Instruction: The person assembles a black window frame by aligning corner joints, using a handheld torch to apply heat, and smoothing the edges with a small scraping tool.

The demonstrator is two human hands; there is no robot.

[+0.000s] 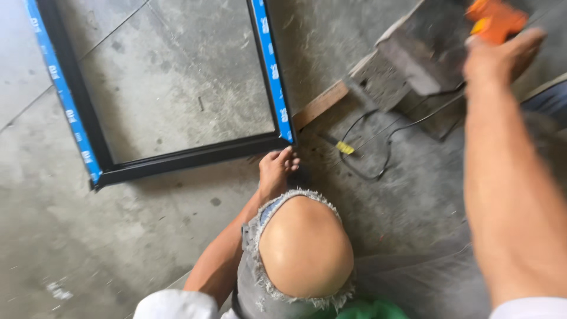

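Right hand [499,56]: closed on orange plastic power tool [493,18], raised near floor's far right corner | left hand [277,171]: fingers loosely spread beside black metal frame [189,155] corner | tool judged rigid, moderately heavy, best gripped by handle.

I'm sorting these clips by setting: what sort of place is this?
Probably a workshop or building site floor. A black metal frame with blue protective tape lies on bare concrete floor, the left hand by its corner; the right hand is at an orange power tool, cables trailing nearby.
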